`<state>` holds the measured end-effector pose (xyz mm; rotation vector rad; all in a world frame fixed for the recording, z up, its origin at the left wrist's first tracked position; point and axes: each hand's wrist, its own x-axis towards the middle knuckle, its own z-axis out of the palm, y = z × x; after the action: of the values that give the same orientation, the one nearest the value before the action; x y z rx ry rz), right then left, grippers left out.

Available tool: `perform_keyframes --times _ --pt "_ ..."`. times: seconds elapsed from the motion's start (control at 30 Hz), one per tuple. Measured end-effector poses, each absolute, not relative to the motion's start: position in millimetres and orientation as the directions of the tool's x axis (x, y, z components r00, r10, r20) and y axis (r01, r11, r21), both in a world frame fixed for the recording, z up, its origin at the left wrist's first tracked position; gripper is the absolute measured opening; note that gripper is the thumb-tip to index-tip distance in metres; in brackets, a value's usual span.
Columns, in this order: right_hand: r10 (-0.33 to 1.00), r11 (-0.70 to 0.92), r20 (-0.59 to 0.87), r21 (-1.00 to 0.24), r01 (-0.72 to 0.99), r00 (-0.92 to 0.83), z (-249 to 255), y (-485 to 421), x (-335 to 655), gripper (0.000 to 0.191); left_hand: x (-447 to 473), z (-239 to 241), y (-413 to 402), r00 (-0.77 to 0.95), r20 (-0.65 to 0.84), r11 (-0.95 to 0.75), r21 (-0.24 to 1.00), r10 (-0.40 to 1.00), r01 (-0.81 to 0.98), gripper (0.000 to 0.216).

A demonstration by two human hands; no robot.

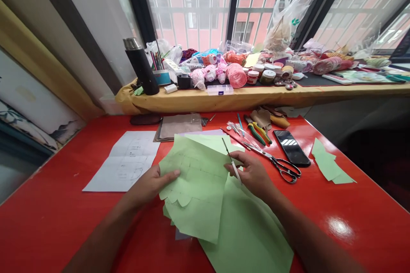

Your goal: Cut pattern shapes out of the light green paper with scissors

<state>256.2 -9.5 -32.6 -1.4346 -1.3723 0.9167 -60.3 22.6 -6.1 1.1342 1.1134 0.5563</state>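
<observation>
My left hand (162, 183) grips a light green paper sheet (201, 179) at its left edge, thumb on top and the other fingers hidden beneath. Faint pencil lines mark the sheet, and its lower left edge is cut in scallops. At the sheet's right edge, my right hand (251, 172) has its fingers closed around a slim pen-like tool (235, 168) with a white body and a thin dark end pointing up. A larger green sheet (246, 230) lies underneath. Long-handled scissors (283, 168) rest on the table just beyond my right hand.
On the red table (57, 222) lie a white drawing sheet (128, 158), pliers (258, 130), a phone (291, 147) and green paper scraps (331, 164). A dark flask (142, 66) and several jars stand on the sill (198, 102) behind.
</observation>
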Motion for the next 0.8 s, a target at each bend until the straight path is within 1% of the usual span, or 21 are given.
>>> perform_keyframes --times 0.1,0.2,0.3,0.37,0.4,0.53,0.8 --pt "0.989 0.023 0.058 -0.970 0.241 0.139 -32.6 -11.3 255.6 0.027 -59.5 -11.6 23.5 0.388 -0.390 0.373 0.920 0.835 0.121 0.043" --pt "0.980 -0.007 0.024 -0.988 0.154 0.199 -31.8 -11.9 257.3 0.032 -57.5 -15.1 24.5 0.409 -0.324 0.347 0.938 0.853 0.019 0.041" --pt "0.959 -0.034 -0.013 -0.997 0.072 0.284 -31.6 -12.1 260.2 0.038 -51.8 -13.8 23.4 0.502 -0.254 0.339 0.937 0.827 -0.084 0.052" --pt "0.944 -0.045 -0.035 -0.999 0.024 0.329 -32.0 -12.4 261.2 0.044 -46.3 -12.6 21.1 0.552 -0.222 0.336 0.935 0.804 -0.113 0.061" --pt "0.938 -0.049 -0.045 -0.999 0.002 0.344 -32.3 -12.7 261.2 0.047 -43.3 -12.8 19.7 0.554 -0.216 0.331 0.937 0.804 -0.114 0.062" --pt "0.927 -0.055 -0.070 -0.997 -0.052 0.368 -33.2 -13.9 258.9 0.054 -32.7 -19.4 14.1 0.481 -0.249 0.322 0.944 0.841 -0.073 0.046" --pt "0.945 -0.060 -0.071 -0.997 -0.045 0.319 -36.1 -14.8 252.4 0.049 -26.0 -31.0 9.5 0.375 -0.334 0.412 0.898 0.865 -0.152 0.040"
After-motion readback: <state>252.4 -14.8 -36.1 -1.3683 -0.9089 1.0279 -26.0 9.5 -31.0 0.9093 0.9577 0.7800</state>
